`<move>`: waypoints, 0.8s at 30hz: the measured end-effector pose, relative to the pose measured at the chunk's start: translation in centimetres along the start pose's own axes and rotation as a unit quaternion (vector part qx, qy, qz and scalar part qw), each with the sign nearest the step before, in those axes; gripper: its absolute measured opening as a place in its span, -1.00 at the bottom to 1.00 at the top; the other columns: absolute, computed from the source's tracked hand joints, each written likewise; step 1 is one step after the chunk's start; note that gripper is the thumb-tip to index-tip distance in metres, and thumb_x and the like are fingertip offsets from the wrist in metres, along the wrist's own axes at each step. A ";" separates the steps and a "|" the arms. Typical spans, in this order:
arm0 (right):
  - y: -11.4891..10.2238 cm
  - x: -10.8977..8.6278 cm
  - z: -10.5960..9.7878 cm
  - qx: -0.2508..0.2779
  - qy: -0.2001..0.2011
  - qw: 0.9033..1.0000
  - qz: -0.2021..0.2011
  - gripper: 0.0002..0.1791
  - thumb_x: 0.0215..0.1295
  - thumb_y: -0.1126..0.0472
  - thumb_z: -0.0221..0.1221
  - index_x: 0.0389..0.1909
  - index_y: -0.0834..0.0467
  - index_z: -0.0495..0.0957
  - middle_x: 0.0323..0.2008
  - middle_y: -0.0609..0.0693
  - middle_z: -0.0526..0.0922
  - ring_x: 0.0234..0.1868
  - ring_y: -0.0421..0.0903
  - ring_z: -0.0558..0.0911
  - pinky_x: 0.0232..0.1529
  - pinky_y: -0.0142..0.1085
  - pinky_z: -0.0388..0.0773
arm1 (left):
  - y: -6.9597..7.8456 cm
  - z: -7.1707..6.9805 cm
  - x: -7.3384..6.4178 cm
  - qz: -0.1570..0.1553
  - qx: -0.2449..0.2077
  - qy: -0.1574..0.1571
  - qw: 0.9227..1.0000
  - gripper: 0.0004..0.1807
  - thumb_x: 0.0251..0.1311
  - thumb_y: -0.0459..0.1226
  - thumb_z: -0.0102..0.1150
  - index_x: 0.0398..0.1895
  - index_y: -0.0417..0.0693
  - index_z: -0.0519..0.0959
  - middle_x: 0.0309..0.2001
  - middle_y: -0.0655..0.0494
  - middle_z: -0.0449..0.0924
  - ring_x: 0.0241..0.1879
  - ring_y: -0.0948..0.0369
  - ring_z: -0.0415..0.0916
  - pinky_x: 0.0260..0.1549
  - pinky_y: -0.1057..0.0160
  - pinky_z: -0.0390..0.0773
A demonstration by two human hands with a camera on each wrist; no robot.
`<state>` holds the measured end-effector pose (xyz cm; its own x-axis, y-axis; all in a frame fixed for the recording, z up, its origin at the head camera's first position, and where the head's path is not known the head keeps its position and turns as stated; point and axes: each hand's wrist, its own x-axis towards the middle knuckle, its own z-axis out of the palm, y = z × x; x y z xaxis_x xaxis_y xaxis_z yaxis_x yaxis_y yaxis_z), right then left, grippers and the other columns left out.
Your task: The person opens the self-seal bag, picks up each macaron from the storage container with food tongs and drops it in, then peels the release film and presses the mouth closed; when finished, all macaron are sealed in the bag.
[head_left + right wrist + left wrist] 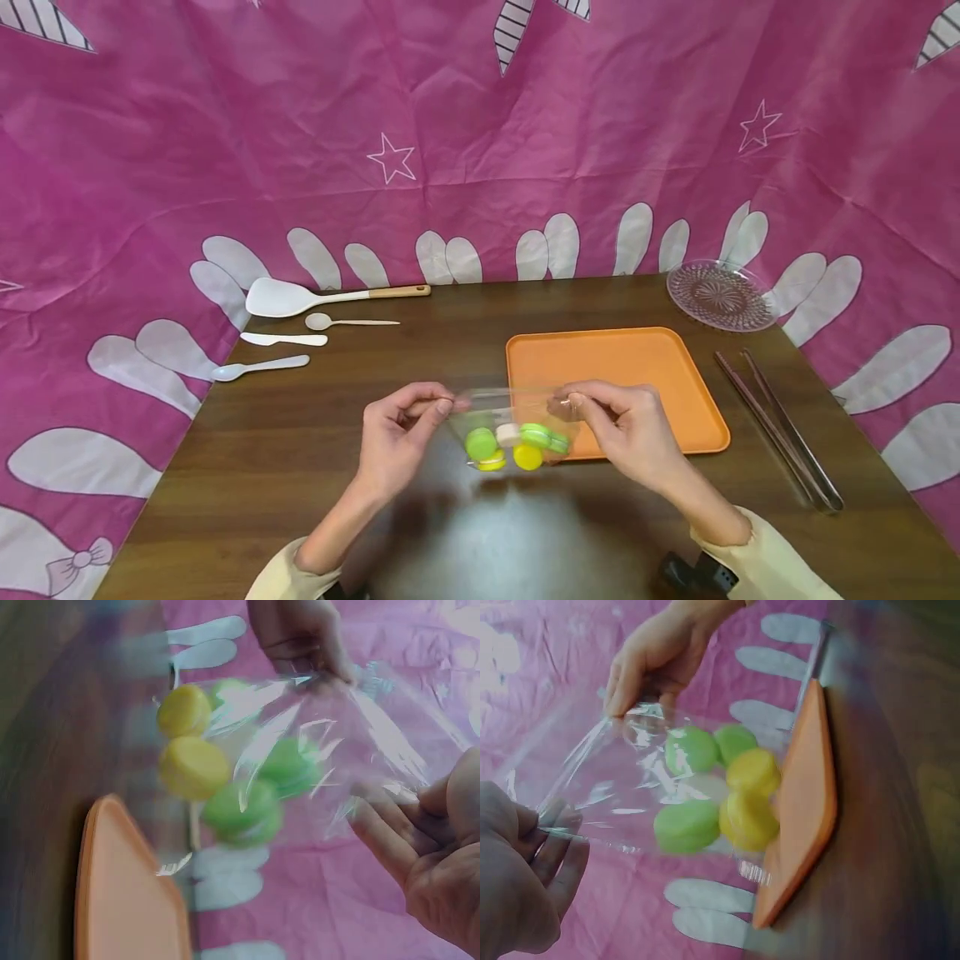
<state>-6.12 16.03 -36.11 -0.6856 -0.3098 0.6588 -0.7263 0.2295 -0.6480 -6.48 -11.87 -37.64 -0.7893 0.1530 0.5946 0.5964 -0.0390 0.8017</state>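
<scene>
Between the two hands hangs a clear plastic bag (491,417), stretched out by its upper corners. Inside it lie several macarons: a green macaron (481,443), a yellow macaron (528,456) and a whitish macaron (507,434) among them. My left hand (397,437) pinches the left corner between thumb and fingers. The right corner is pinched by my right hand (628,433). In the left wrist view the film is taut between the hands, with the macarons (688,825) gathered at the bottom. An orange tray (615,358) lies on the table behind and to the right.
At the left lie a white spatula with a wooden handle (285,297), a small spoon (318,322), a white knife (283,339) and a white spoon (258,367). To the right are metal tongs (780,433) and a clear patterned plate (720,293). A pink cloth (465,108) hangs behind.
</scene>
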 end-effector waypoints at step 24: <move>0.3 -2.2 -1.3 0.126 -0.035 0.979 0.158 -0.87 0.31 0.53 0.18 -0.37 0.33 0.67 -0.48 0.08 0.71 -0.52 -0.03 0.71 -0.44 -0.15 0.69 | 0.6 3.2 -2.3 -0.204 -0.051 0.067 0.975 -0.96 0.20 -0.57 0.23 -0.37 -0.47 0.57 -0.50 -0.21 0.69 -0.50 0.10 0.72 -0.38 0.05 0.70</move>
<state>-4.88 17.98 -37.23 -0.8627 -0.3238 0.3884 -0.4371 0.0911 -0.8948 -3.85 -9.08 -38.68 -0.9741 0.0454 0.2217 0.2163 -0.1012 0.9711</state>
